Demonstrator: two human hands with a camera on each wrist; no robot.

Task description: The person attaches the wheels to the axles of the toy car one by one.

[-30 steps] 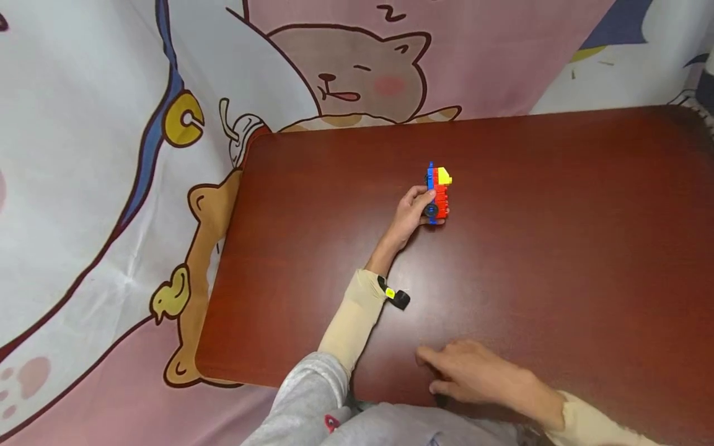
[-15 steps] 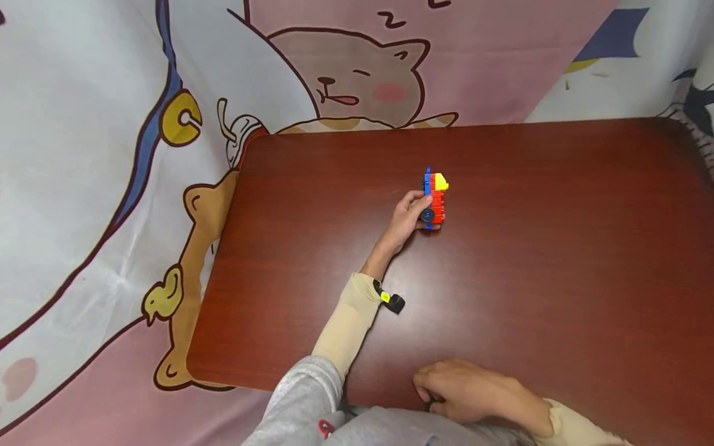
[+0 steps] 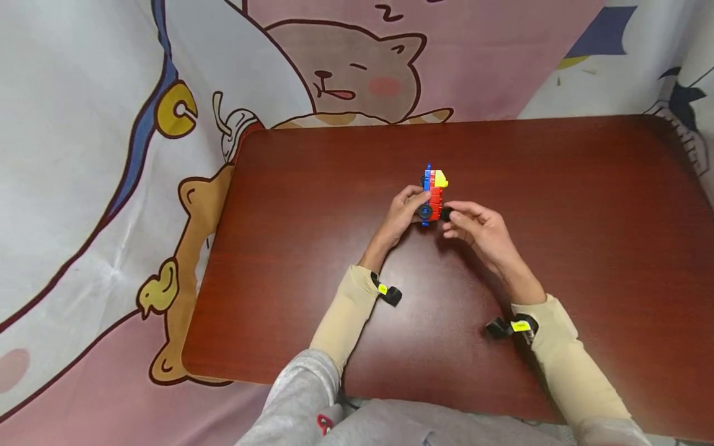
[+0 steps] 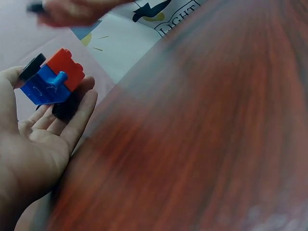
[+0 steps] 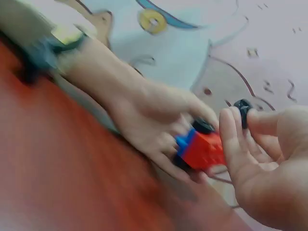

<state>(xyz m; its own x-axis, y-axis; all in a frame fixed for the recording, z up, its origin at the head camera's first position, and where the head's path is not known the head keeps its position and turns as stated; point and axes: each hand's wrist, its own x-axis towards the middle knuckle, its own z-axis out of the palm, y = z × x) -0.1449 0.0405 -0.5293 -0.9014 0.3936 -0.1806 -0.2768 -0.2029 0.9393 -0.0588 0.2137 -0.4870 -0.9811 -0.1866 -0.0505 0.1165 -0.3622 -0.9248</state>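
A toy car (image 3: 436,197) of building blocks has a blue base, a red body and a yellow block at its far end. My left hand (image 3: 403,214) grips it by the base, holding it on its side with a black wheel (image 3: 425,211) facing me. Close to the red side, my right hand (image 3: 488,241) pinches a small black piece (image 5: 244,111) between thumb and fingers. That piece is roundish, but its exact kind I cannot tell. In the left wrist view, the car's blue end (image 4: 45,86) rests between thumb and fingers.
Both hands are over a dark red-brown wooden table (image 3: 312,186). A cloth with cartoon animals (image 3: 357,68) hangs behind it and along its left side. Each wrist wears a small black camera, the left one (image 3: 393,295) close over the table.
My right hand has come up from the table's near edge to beside the car, and the black piece now shows in its fingers. The left hand keeps hold of the car, nearly still.
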